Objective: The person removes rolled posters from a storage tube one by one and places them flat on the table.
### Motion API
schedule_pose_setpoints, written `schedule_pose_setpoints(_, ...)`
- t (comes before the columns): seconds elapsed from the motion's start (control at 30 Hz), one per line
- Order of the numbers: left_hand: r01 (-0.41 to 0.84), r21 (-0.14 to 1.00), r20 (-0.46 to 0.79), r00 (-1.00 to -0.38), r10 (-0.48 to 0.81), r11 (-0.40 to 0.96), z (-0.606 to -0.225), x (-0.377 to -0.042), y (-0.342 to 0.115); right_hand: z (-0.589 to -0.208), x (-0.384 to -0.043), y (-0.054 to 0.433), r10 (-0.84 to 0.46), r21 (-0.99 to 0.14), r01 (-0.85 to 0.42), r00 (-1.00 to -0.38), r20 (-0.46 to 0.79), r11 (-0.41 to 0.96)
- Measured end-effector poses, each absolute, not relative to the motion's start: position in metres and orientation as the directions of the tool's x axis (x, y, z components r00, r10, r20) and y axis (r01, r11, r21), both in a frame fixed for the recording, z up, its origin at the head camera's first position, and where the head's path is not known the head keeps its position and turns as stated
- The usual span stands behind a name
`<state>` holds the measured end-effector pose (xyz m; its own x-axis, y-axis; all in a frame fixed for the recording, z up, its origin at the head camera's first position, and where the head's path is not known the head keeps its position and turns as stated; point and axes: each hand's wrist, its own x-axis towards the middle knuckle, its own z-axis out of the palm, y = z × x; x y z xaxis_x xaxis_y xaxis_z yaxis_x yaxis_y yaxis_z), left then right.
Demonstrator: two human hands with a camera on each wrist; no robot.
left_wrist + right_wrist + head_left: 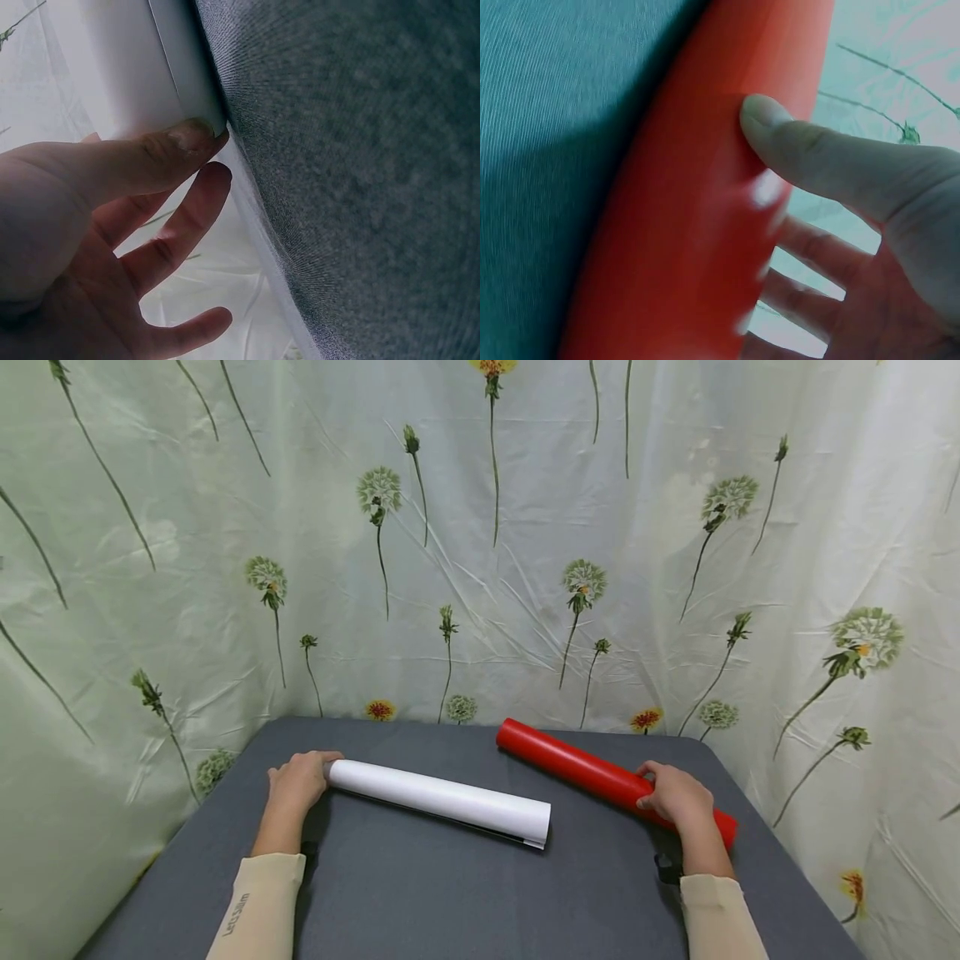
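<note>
A white roll of paper [442, 797] lies slantwise on the table, its right end nearer the front and a loose edge showing along its underside. At its far left end my left hand [296, 785] pinches it. The left wrist view shows the thumb [161, 154] on the end of the roll, with the other fingers spread below. To the right, a red roll [570, 758] with a smooth, glossy surface lies at a similar slant. My right hand [682, 797] holds it near its right end, the thumb [802, 146] over the surface and the fingers behind it.
Both rolls rest on a dark grey cloth-covered table [420, 902]. A pale curtain [495, 635] printed with dandelions hangs right behind the table and along both sides. Dark straps [667, 868] show at the wrists, below cream sleeves [258, 902].
</note>
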<state>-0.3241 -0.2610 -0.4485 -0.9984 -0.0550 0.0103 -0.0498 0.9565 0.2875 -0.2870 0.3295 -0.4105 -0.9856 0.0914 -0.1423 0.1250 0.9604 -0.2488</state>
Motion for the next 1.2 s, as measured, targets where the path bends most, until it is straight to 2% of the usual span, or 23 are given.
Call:
schedule_pose_setpoints(0.2,-0.046,0.291,0.011,-0.999,-0.051,0.956,-0.448,-0.324,-0.26,-0.416,-0.297,0.316,0.091,-0.229,0.112,-0.991,-0.098,0.967)
schedule_pose_setpoints(0.67,-0.054,0.295,-0.011,-0.999,-0.053,0.954,-0.445,-0.323,-0.259,-0.439,-0.329,0.281,0.072,-0.235,0.046,-0.992,0.102,0.971)
schedule_pose_setpoints(1.2,-0.067,0.295,0.004,-0.997,-0.071,0.953,-0.449,-0.326,-0.261,-0.446,-0.369,0.247,-0.02,-0.238,-0.061,-0.985,0.17,0.969)
